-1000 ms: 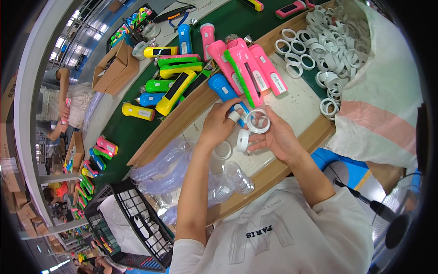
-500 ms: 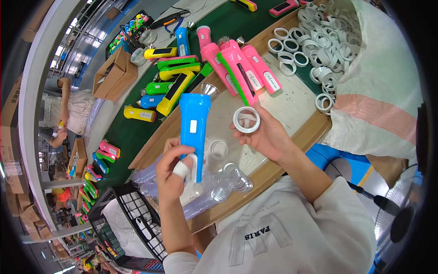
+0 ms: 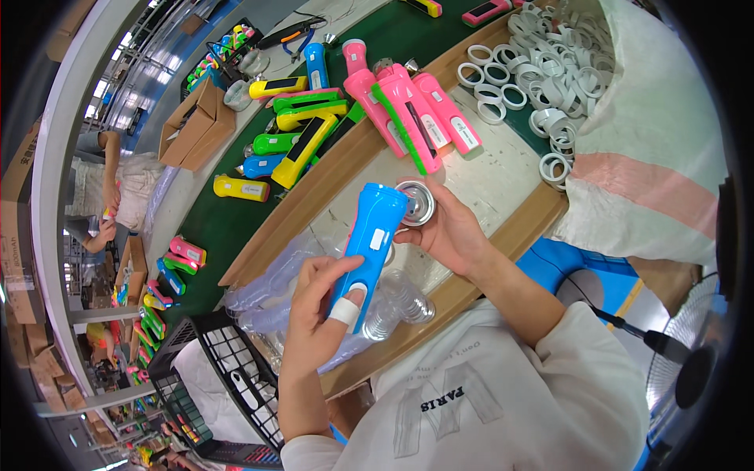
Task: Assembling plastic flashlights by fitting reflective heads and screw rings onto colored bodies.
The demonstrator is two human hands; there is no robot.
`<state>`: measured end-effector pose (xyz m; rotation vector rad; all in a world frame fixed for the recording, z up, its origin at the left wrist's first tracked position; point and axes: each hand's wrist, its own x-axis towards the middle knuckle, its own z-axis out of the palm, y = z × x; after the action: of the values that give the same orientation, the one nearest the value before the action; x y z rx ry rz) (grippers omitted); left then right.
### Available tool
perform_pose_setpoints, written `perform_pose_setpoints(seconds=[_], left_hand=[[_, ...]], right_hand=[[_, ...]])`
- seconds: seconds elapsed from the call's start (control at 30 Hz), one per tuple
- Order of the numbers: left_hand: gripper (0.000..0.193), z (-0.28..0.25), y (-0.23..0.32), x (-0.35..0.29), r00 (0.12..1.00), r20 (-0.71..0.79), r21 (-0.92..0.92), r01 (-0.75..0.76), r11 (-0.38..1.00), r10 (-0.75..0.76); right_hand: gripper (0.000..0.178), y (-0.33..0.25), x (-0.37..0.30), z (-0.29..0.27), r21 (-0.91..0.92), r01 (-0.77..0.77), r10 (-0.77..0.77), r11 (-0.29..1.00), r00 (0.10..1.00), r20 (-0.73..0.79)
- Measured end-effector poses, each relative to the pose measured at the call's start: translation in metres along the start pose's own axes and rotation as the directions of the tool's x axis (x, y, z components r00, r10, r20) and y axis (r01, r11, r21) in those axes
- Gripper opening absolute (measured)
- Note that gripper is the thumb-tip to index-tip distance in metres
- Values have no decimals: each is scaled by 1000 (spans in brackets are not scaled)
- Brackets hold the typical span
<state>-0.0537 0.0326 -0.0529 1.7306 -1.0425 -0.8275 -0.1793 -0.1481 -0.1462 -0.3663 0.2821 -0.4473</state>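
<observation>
Over the middle of the tray [image 3: 495,173], the left hand [image 3: 310,314] holds a flashlight [image 3: 375,228]; just right of that, also over the tray, the right hand [image 3: 455,231] holds a reflector [image 3: 419,204]. A heap of flashlights [image 3: 404,102] lies across the tray's far rim. Plastic bags [image 3: 275,294] and a stack of discs [image 3: 408,298] lie in its near left part. At the tray's right end is a pile of rings [image 3: 550,71], with a sack [image 3: 667,149] farther right. Behind the tray runs a belt [image 3: 208,220] with loose flashlights [image 3: 302,119] on it. Beyond the belt from the tray are a carton [image 3: 196,129] and pliers [image 3: 307,43]. A crate [image 3: 179,345] stands left of the tray, a fan [image 3: 695,377] to its near right.
</observation>
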Motion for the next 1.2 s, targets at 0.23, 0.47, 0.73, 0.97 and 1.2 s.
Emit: perform_pose_setpoints(seconds=[0.23,0.47,0.73,0.97,1.2], left_hand=[[61,14,20,-9,961,20,709,-208,674,275],[68,11,27,-15,925,100,898,-242,366,366],[67,0,47,-30,962,104,881,-207,426,252],[74,9,24,-26,963,89,907,-184,378,255],[55,5,-25,-36,978,179,-271,153,950,-107]], right_hand=[[41,7,-4,3,-353,183,-207,917,978,-31],[38,-2,-4,1,-418,-3,-7,909,1000,-21],[40,-12,-10,2,-425,-192,227,885,973,34],[51,14,-11,9,-805,207,-125,555,978,166],[47,-3,-52,33,-512,855,-163,82,519,839]])
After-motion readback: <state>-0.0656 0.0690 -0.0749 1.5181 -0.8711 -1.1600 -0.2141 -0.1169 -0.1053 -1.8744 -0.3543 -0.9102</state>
